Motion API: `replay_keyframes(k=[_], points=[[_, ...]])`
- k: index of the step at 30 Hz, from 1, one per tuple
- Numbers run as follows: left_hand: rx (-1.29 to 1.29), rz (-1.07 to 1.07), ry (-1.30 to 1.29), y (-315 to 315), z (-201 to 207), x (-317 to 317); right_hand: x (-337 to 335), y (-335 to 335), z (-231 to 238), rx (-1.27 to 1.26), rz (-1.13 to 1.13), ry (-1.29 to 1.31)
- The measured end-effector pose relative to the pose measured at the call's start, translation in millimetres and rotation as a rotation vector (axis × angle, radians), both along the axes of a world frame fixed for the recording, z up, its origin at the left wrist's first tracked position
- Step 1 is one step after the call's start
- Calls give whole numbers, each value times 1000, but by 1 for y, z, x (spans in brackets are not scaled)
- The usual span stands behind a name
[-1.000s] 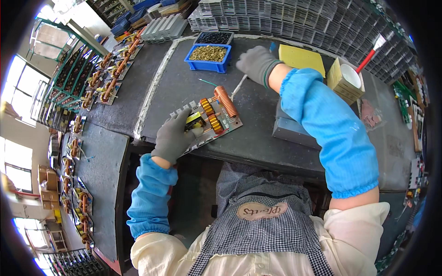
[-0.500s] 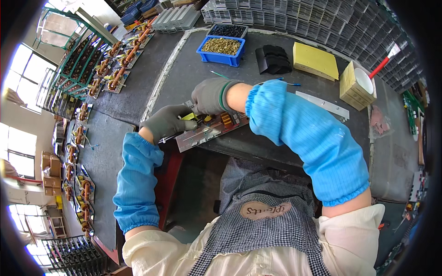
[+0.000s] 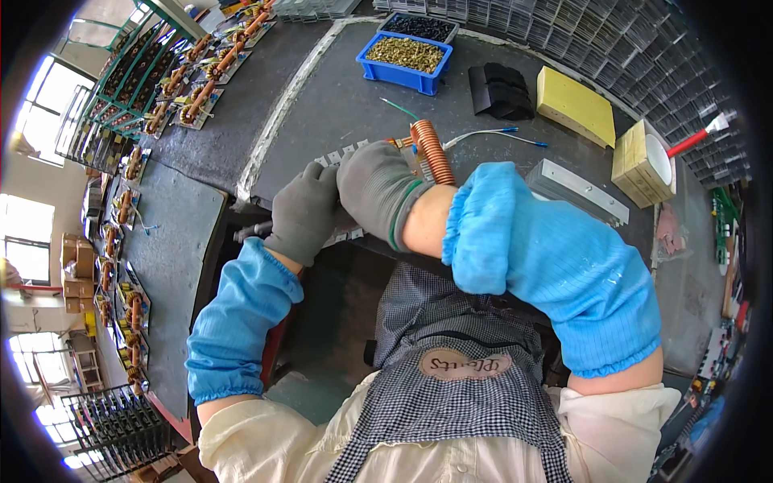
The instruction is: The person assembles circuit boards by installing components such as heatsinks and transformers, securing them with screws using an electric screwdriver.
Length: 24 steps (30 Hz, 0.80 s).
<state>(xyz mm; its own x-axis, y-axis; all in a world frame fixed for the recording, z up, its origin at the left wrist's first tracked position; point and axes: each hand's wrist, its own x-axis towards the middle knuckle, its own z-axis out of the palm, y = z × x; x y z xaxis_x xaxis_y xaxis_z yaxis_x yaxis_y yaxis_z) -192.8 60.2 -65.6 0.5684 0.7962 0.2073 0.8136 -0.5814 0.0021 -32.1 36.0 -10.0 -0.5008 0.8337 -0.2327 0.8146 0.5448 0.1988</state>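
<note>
My left hand point(image 3: 303, 214), in a grey glove, is closed at the left end of a circuit board. My right hand point(image 3: 377, 189), gloved alike, curls over the same board right beside it, fingertips hidden. Most of the board lies behind the two hands. A copper coil point(image 3: 433, 153) shows at its right end, and silvery metal tabs point(image 3: 346, 151) stick out along its far edge. Beside my left wrist a dark handle-like end point(image 3: 254, 232) pokes out; its kind cannot be made out. White leads with blue tips point(image 3: 503, 134) lie right of the coil.
A blue bin point(image 3: 403, 74) of small brass-coloured parts stands at the back, before a grey bin point(image 3: 420, 28) of black parts. Black moulded pieces point(image 3: 501, 90), a yellow block point(image 3: 575, 106) and metal strips point(image 3: 578, 193) lie rightward. Coil assemblies point(image 3: 133, 322) line the left.
The board has been turned and shifted, so the upright copper coil now shows on its right. Both hands have drawn close together over it. The whole view has swung slightly.
</note>
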Motion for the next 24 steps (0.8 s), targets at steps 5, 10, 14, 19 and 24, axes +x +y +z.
replay_keyframes(k=[5, 10, 14, 19, 24], points=[[49, -119, -128, -1, 0, -3, 22, 0, 18, 14, 31, 139], [104, -179, -222, -1, -6, -8, 22, 15, 20, -73, -41, 99], [-90, -193, -222, -1, 6, -13, 23, 19, 33, -187, -63, 70], [-153, -303, -106, 9, 50, -16, 69, 25, 69, -195, -78, 75], [-167, -335, -14, 17, 46, 23, 110, 25, 77, -165, -176, 128]])
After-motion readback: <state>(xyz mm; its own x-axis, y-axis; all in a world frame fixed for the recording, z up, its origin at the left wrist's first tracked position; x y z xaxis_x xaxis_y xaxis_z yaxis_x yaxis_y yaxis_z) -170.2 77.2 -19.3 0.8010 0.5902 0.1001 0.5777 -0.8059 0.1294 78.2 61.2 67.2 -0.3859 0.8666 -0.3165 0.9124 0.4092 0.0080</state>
